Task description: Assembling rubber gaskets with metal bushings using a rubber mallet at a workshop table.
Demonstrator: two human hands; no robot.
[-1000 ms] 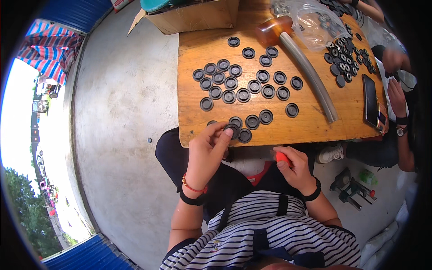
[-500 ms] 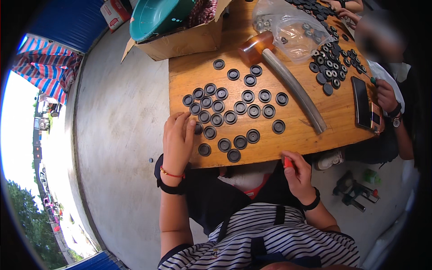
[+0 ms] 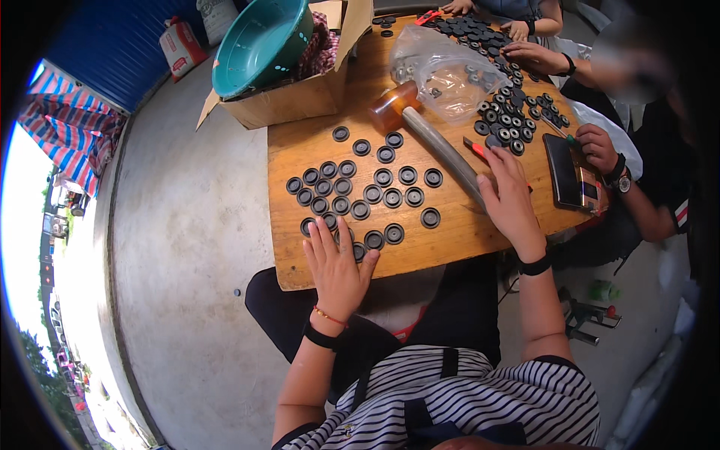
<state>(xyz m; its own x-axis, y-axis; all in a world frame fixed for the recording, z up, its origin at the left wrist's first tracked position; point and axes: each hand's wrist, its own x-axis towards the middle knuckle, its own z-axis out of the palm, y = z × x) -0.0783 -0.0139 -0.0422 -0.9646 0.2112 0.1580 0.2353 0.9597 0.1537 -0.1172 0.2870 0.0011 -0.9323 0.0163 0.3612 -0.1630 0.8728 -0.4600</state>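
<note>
My left hand (image 3: pixel 337 274) lies open at the near left of the wooden table, fingers spread over several round black discs (image 3: pixel 394 233). It covers some of them. My right hand (image 3: pixel 513 201) reaches over the table with its fingers stretched out. Beneath those fingers a red utility knife (image 3: pixel 477 148) lies across the tabletop, its middle hidden by the hand. Just left of that hand runs the grey handle of a mallet (image 3: pixel 444 156) with an amber head. More discs with raised rims (image 3: pixel 382 178) lie loosely grouped between my hands and farther left.
A clear plastic bag (image 3: pixel 450 75) of small metal parts and piles of discs with metal centres (image 3: pixel 504 120) fill the far right. A cardboard box (image 3: pixel 285 105) holds a teal basin (image 3: pixel 259 49). A co-worker's hand (image 3: pixel 598 150) is near a dark phone (image 3: pixel 564 171).
My right hand has gone from the table's near edge, gripping a red thing, to over the tabletop beside the mallet. My left hand has shifted right and spread over the discs.
</note>
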